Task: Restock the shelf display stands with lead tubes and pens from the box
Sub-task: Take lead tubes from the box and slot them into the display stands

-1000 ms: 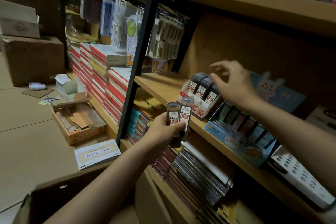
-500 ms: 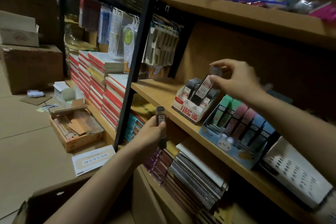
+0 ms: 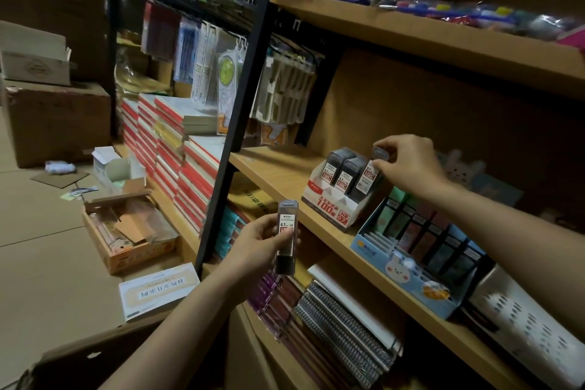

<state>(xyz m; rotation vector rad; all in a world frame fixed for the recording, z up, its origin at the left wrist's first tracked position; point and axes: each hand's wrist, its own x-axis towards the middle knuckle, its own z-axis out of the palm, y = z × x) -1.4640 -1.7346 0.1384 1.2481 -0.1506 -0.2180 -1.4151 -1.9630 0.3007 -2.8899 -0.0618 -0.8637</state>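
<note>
Wooden shelf (image 3: 278, 172) with a red-and-white display stand (image 3: 332, 204) near its front edge, printed "100" and "HB 0.7". The right hand (image 3: 408, 163) pinches the cap of a lead tube (image 3: 370, 172) standing at the stand's right end, beside two more tubes labelled "0.7" and "100". The left hand (image 3: 258, 242) grips another tube (image 3: 286, 236) upright below the shelf's front edge; its label reads "0.7 HB". A blue rabbit-print stand (image 3: 408, 266) sits just right; its small lettering appears illegible.
</note>
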